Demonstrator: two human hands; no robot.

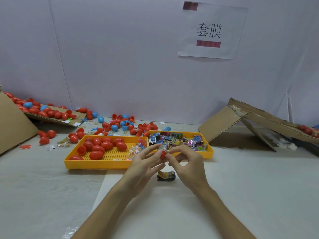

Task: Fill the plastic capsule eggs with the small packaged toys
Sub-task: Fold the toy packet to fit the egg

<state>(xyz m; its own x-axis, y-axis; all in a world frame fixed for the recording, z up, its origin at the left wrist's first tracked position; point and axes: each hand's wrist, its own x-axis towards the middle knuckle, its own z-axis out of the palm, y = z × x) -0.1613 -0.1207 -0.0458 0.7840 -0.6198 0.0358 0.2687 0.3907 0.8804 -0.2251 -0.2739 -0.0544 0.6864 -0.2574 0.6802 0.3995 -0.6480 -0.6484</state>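
Note:
Above the table's middle, my left hand (144, 163) and my right hand (185, 163) together hold a red capsule egg half (163, 154). A small packaged toy (164, 148) sticks out of its top, pinched by fingertips of both hands. Under the hands lies another yellow and black toy packet (166, 175) on the table. The left yellow tray (96, 165) holds several red eggs (101, 146) and clear bags of small toys (136, 150). The right yellow tray (209, 153) is full of colourful toy packets (179, 139).
Loose red and blue eggs and egg halves (120, 125) are scattered behind the trays. A cardboard ramp (51, 116) at the far left carries more eggs. A folded cardboard box (245, 125) stands at the right. A white wall with a paper sign (211, 31) closes the back.

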